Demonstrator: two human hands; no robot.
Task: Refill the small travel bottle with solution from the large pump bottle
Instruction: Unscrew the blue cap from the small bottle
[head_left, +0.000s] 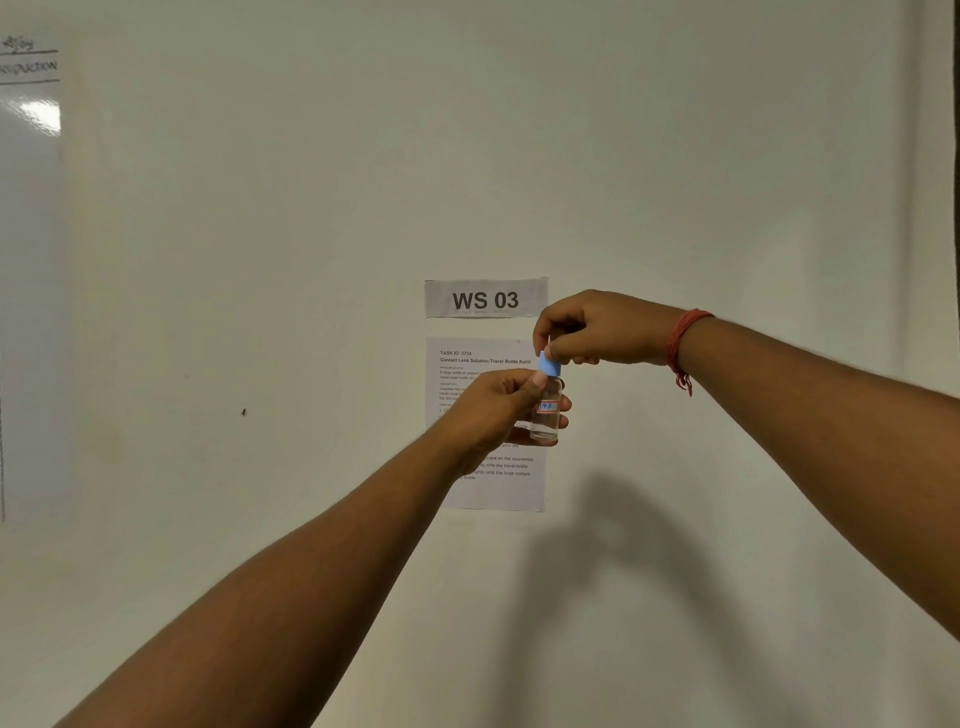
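A small clear travel bottle with a red-and-blue label is held up in front of the wall. My left hand grips its body from the left, fingers wrapped round it. The bottle's light blue cap sits at its top, slightly tilted. My right hand comes from the right and pinches the cap from above with thumb and fingers. Whether the cap is seated on the neck or lifted off I cannot tell. A little clear liquid shows in the bottle. The large pump bottle is not in view.
Behind the hands a white wall carries a "WS 03" sign and a printed task sheet. A whiteboard edge shows at the far left. A red thread bracelet circles my right wrist.
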